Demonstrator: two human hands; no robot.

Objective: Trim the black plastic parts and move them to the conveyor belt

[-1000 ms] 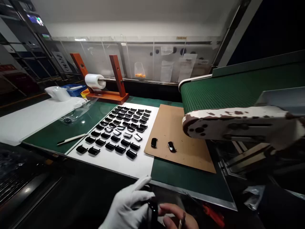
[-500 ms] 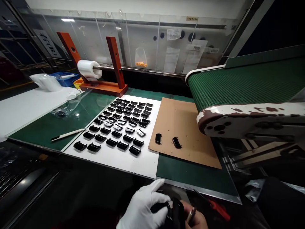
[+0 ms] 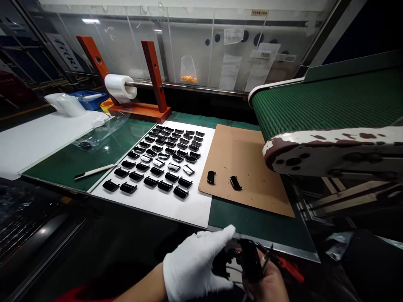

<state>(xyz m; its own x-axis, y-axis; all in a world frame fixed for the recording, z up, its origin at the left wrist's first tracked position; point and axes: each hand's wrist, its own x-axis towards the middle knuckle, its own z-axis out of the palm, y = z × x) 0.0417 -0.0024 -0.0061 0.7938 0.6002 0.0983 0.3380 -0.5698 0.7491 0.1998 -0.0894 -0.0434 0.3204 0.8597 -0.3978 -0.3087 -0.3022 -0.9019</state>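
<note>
My left hand (image 3: 195, 264), in a white glove, is closed on a glossy black plastic part (image 3: 248, 258) below the table's front edge. My bare right hand (image 3: 267, 285) grips the same part from the right, and a thin tool with a red handle (image 3: 285, 268) shows beside its fingers. Several rows of small black glossy parts (image 3: 163, 161) lie on a white sheet (image 3: 176, 205) on the green table. Two more black parts (image 3: 210, 177) (image 3: 235, 183) lie on a brown cardboard sheet (image 3: 252, 167).
A green conveyor belt (image 3: 327, 105) with a worn white end frame (image 3: 330, 149) overhangs the table at right. An orange stand with a film roll (image 3: 119, 86) stands at the back. A slim knife (image 3: 94, 171) lies left of the white sheet. A white board (image 3: 37, 138) lies at the far left.
Both hands have risen and shifted right, toward the table's front edge, still holding the black part. The view has tilted slightly down and left.
</note>
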